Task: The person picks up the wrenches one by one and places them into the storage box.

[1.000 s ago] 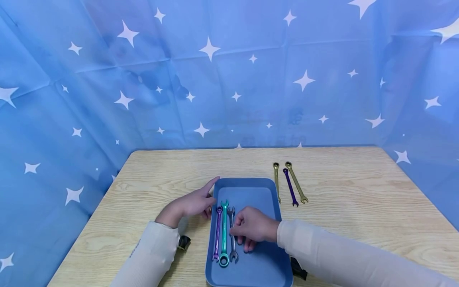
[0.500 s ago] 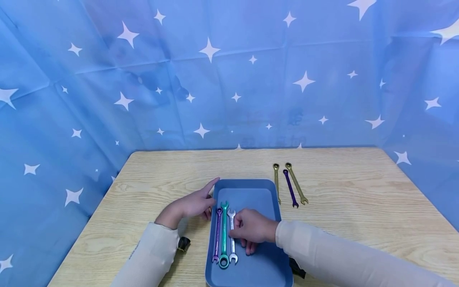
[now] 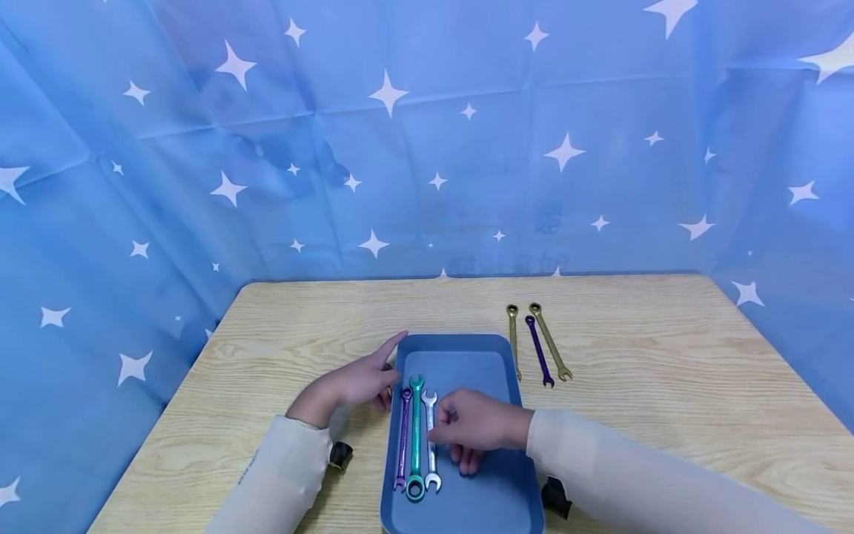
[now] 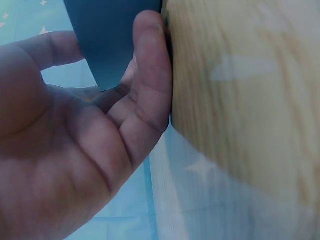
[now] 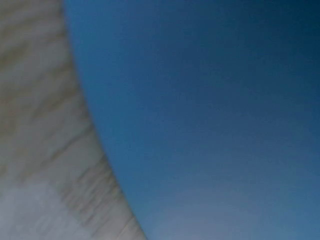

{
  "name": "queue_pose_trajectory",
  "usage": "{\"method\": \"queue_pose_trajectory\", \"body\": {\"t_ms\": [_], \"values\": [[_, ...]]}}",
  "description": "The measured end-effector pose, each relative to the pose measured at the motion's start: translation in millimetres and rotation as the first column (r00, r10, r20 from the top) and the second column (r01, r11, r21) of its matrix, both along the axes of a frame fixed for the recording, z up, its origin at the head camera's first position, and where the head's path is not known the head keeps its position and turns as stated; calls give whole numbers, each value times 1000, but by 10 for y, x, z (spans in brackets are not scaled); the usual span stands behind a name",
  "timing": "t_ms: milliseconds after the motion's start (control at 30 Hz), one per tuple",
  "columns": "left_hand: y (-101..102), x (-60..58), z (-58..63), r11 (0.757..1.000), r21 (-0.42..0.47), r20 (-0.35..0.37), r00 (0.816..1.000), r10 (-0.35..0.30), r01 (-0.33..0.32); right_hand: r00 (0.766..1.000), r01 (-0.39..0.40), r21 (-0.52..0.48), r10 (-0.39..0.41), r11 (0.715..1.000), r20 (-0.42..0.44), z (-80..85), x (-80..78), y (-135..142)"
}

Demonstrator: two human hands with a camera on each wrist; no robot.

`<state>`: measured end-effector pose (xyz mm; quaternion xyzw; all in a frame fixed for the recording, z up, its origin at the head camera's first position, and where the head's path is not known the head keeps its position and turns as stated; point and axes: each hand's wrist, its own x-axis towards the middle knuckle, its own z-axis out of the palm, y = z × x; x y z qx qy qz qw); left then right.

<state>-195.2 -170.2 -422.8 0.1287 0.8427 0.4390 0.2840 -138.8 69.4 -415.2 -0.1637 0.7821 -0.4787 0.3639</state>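
Observation:
A blue tray holds a purple wrench, a green wrench and a silver wrench, lined up side by side at its left. My right hand pinches the silver wrench mid-shaft, thumb on top, its other fingers curled above the tray floor. At the tray's left wall, my left hand grips the edge; the left wrist view has the tray wall between thumb and curled fingers. The right wrist view is filled by the blurred tray, with no hand in it.
Beyond the tray's right back corner, two gold wrenches and a dark purple wrench lie on the wooden table. A blue curtain with white stars hangs behind the table.
The silver wrench has shifted slightly in my right hand and now looks brighter, having looked dark a second ago. My left hand stays on the tray edge.

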Motion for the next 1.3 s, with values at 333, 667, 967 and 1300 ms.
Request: {"method": "queue_pose_trajectory", "body": {"t_ms": [333,667,967,1300], "values": [[-10,11,6,1000,-9,-3,1000,11,-11,997,-22,-72,17,997,-72,247,-16,255],[-18,-14,-17,1000,-5,3,1000,12,-12,966,32,-35,-40,999,-255,513,-105,557],[-14,-18,-18,1000,0,3,1000,-5,5,938,151,-25,-151,988,-313,563,-240,888],[-19,-8,-22,1000,0,8,1000,8,-8,924,247,19,-230,969,-307,432,-460,1153]]}}
